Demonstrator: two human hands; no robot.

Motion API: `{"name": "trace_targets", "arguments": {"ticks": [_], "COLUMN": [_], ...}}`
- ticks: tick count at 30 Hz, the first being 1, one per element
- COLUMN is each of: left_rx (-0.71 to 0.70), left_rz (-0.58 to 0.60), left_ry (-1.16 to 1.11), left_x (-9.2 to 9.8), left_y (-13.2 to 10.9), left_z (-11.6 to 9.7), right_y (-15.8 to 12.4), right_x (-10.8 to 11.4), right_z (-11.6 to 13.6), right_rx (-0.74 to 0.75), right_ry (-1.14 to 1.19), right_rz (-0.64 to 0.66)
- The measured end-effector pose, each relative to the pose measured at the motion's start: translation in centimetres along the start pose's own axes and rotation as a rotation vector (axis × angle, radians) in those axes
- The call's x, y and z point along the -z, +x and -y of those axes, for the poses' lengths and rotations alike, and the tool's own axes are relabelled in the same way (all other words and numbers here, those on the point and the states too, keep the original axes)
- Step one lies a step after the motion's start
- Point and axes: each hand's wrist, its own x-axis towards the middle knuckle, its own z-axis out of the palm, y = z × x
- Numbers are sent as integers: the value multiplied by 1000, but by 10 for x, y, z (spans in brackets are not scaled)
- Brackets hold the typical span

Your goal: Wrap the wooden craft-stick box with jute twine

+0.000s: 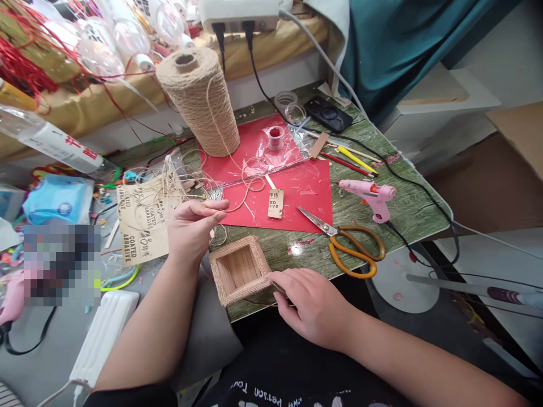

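Note:
A small open-topped wooden box [244, 265], its rim wrapped with jute twine, sits at the table's near edge. My left hand [190, 226], behind and left of it, pinches a strand of jute twine [237, 208] between thumb and fingertips. That strand runs among loose loops towards the large twine spool [203, 107]. At the box's right corner is my right hand [311, 305], fingers curled and pressed together around a thin length of twine, touching the rim. Its palm side is hidden.
Scissors [339, 237] and a pink glue gun [369, 195] with a cord lie to the right. Behind are red sheets [314, 186], a sandpaper piece [275, 203], pens [350, 161] and a phone [328, 113]. More sandpaper [144, 220] lies left, a white power strip [104, 333] lower left.

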Motion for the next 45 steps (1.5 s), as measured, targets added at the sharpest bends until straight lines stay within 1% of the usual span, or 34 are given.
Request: {"name": "trace_targets", "arguments": {"ticks": [6,10,14,16,19,22,25,29,32,35,37,38,39,40,41,43,45], "left_rx": [13,45,4,-23,-61,-77,-105,-132,-169,-229,-296,-344,-403,-433,-463,-516,-560], "left_rz": [66,69,68,66,87,88,81,118,151,250,363,447,560,714,821,969,1053], "left_ry": [-7,-52,-81,-85,-127,-144,-91,-40,14,123,232,290,341,380,408,509,663], "left_x": [2,2,3,3,1,1,3,7,7,6,4,3,1,-2,-5,-14,-24], "left_y": [-2,-2,2,4,6,6,6,5,3,0,-2,-3,-5,-8,-11,-19,-30], "left_z": [-2,-3,-4,-4,-6,-8,-8,-4,1,-2,-13,-20,-29,-39,-48,-65,-77], "right_y": [-2,-2,-4,-4,-2,-1,-1,-1,0,-1,-2,-4,-5,-6,-8,-12,-16], "right_x": [3,4,8,12,17,21,24,29,32,33,36,38,41,45,49,57,62], "right_z": [1,2,4,5,7,7,5,-1,-4,-8,-13,-17,-22,-28,-35,-49,-61], "right_rx": [-9,-3,-8,2,0,-56,-62,-13,-32,-59,-99,-116,-127,-140,-155,-233,-340], "right_ry": [28,32,85,116,156,212,239,208,171,146,146,137,113,67,-3,-187,-322], "right_rz": [-40,-44,-151,-182,-190,-183,-169,-193,-216,-222,-250,-272,-292,-306,-311,-281,-227]}}
